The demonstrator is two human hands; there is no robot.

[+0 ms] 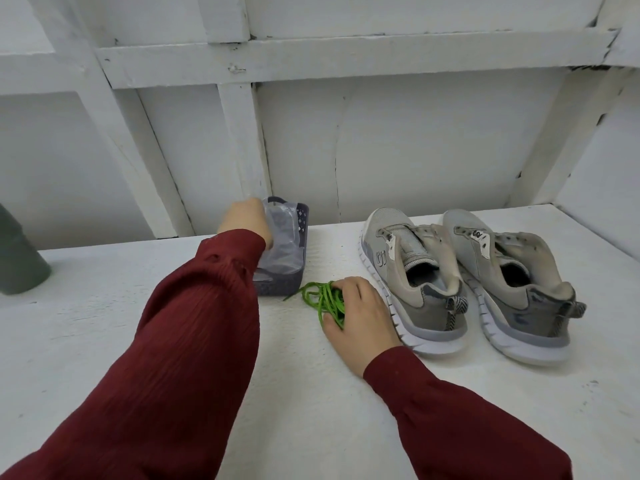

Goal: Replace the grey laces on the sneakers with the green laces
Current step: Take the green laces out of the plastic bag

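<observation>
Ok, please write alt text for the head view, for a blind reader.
The right hand grips a bundle of green laces on the white table, beside two grey sneakers that show no laces. The left hand reaches to a clear plastic bag in a grey basket.

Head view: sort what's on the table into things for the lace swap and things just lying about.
For the job: green laces gripped by the right hand; left sneaker; right sneaker.
Lying about: grey basket; plastic bag in it, at the left hand; dark green cylinder.
</observation>
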